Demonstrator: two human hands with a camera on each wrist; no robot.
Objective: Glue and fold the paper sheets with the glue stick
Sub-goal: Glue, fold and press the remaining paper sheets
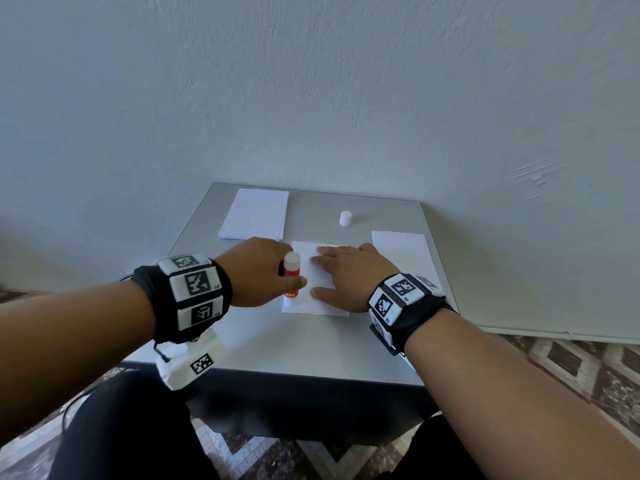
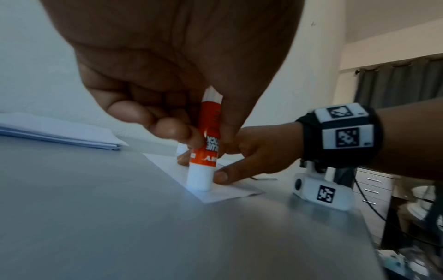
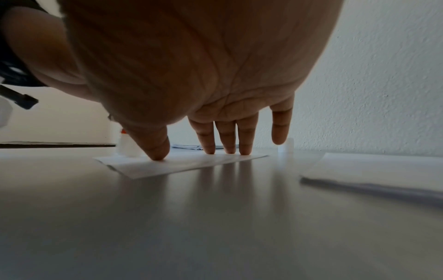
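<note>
A small white paper sheet (image 1: pixel 313 299) lies in the middle of the grey table (image 1: pixel 284 344). My left hand (image 1: pixel 265 271) grips a red and white glue stick (image 1: pixel 291 275), held upright with its lower end on the sheet's left edge (image 2: pixel 199 181). My right hand (image 1: pixel 346 275) lies flat on the same sheet, straight fingers and thumb pressing it down (image 3: pixel 208 151). The glue stick's white cap (image 1: pixel 345 218) stands apart near the far side of the table.
A stack of white sheets (image 1: pixel 256 213) lies at the far left of the table, and another sheet (image 1: pixel 405 254) at the right by the table's edge. A white wall stands just behind. Patterned floor shows around the table.
</note>
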